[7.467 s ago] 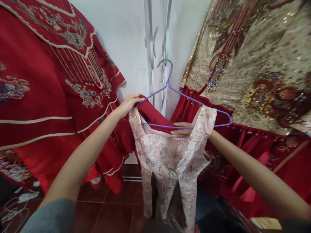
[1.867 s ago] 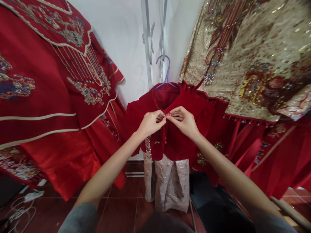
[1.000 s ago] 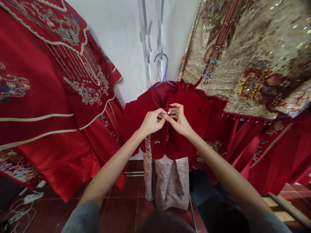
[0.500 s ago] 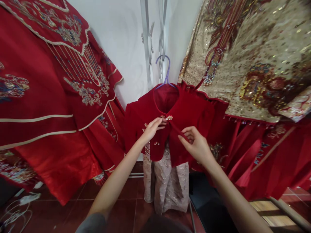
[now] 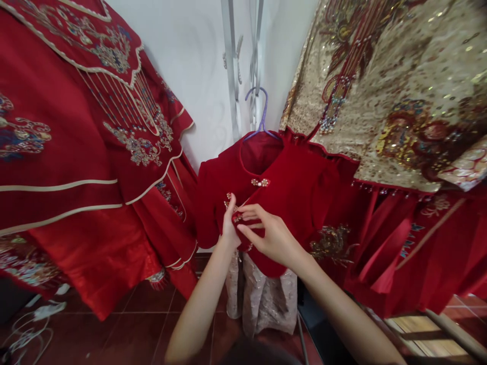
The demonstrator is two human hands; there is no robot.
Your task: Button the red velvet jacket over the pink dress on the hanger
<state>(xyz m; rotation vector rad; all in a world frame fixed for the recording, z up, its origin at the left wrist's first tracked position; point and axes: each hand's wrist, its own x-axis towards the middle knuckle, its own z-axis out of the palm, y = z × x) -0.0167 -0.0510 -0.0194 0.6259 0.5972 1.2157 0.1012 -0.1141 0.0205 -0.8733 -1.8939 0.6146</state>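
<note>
A short red velvet jacket (image 5: 287, 203) hangs on a purple hanger (image 5: 262, 114). Its beaded neck fastening (image 5: 261, 182) lies across both front panels. My left hand (image 5: 229, 228) grips the left-side front panel, thumb up, with its other fingers mostly hidden in the cloth. From the right, my right hand (image 5: 272, 233) pinches the jacket's front edge beside a lower beaded button (image 5: 238, 217). Both hands almost touch there. Below the hem hangs a pale, shiny patterned fabric (image 5: 268, 299).
On the left hangs a large red embroidered garment (image 5: 76, 142) with cream trim. A gold sequined garment (image 5: 380, 91) fills the upper right, above red pleated cloth (image 5: 380, 243). A white metal rack (image 5: 230, 66) stands behind. White cables (image 5: 28, 329) lie on the tiled floor (image 5: 133, 334).
My right hand has moved left, bringing the right-side panel over toward the left one. My left hand has dropped from the neck fastening to the lower button. The front gap is now covered.
</note>
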